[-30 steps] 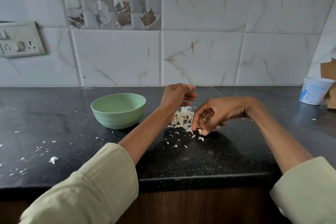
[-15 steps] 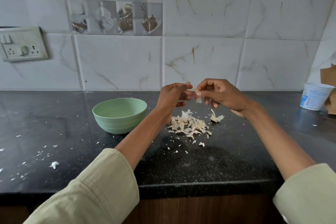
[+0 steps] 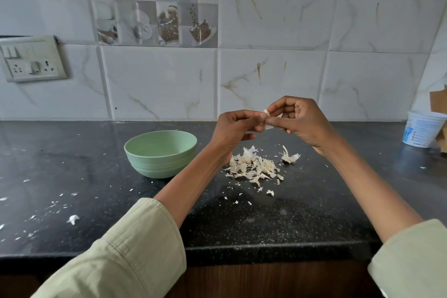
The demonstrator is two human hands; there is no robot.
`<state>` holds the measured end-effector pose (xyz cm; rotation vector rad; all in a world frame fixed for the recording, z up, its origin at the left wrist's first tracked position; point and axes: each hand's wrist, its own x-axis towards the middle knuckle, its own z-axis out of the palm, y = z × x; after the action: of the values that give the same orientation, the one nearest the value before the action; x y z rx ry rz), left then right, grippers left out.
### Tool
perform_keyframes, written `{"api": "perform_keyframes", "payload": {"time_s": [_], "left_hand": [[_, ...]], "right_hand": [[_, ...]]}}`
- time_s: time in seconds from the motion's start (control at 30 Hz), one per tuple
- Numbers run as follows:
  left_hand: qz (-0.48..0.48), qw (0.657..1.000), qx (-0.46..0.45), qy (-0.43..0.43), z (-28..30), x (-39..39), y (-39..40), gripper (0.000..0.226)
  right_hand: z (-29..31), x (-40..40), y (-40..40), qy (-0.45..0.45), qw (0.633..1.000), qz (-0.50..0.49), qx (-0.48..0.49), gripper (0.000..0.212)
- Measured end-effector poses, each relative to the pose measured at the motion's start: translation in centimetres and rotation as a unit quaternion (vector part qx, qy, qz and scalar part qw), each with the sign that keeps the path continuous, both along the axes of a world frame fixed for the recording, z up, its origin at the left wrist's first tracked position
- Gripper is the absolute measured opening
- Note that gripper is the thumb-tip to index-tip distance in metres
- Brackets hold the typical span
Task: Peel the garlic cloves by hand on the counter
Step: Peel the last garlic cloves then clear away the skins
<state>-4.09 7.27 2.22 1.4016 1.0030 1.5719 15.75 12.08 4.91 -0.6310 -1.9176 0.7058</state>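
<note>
Overhead, both hands, left (image 3: 232, 128) and right (image 3: 300, 120), pinch one clove (image 3: 266, 113) shut-fingered above the peel pile (image 3: 252, 167), likely so skins drop there, bowl (image 3: 160, 152) beside.

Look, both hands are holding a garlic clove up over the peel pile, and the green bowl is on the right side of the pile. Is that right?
Not quite. In the head view the green bowl sits left of the peel pile, not right. The rest holds: the left hand and right hand pinch a garlic clove together above the pile.

Glossy speckled stone counter (image 3: 96, 213); papery garlic skins (image 3: 254, 167)
</note>
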Motion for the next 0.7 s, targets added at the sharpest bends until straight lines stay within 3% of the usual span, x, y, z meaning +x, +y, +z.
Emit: {"api": "perform_keyframes", "payload": {"time_s": [0.7], "left_hand": [[0.057, 0.998, 0.026, 0.031, 0.32, 0.24, -0.28, 0.012]], "right_hand": [[0.04, -0.35, -0.25, -0.026, 0.994, -0.058, 0.09, 0.014]]}}
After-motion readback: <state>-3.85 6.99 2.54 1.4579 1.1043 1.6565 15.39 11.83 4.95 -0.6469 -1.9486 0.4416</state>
